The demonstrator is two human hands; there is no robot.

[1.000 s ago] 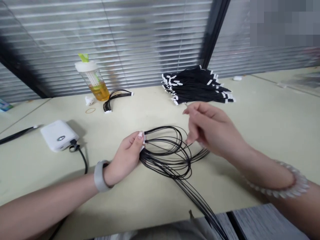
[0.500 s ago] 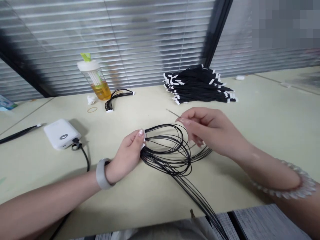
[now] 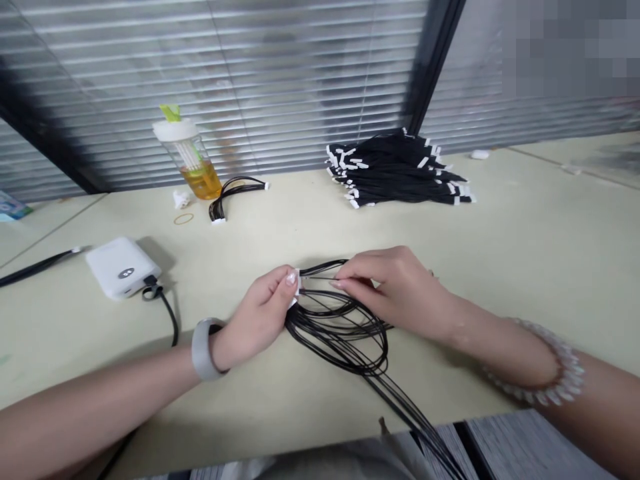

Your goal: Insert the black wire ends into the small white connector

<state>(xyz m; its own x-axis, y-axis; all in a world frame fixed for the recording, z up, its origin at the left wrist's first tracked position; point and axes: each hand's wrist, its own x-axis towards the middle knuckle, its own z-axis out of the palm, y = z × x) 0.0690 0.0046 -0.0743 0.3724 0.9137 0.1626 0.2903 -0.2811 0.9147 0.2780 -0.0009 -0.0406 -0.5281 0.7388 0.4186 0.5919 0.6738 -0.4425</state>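
My left hand (image 3: 270, 300) is closed on a white connector (image 3: 299, 281), thumb on top, with looped black wires (image 3: 345, 340) coming out of its right side. A second white piece shows just under the thumb, partly hidden. Between thumb and forefinger, my right hand (image 3: 395, 287) pinches a single thin black wire (image 3: 323, 278). The tip of that wire is at the connector's right face; whether it sits inside a slot I cannot tell. Below the hands, the wire loops hang together and their long ends run down past the table's front edge.
At the back lies a pile of black wire bundles (image 3: 400, 173) with white connectors. A short harness (image 3: 235, 193) lies by a bottle of amber liquid (image 3: 200, 177). To the left are a white power bank (image 3: 123, 267) with a black cable (image 3: 170, 313) and another wire bundle (image 3: 40, 267).
My right hand has moved left and down, bringing the wire's tip from the air to the connector. My left hand, with the connector, has shifted slightly right and down.
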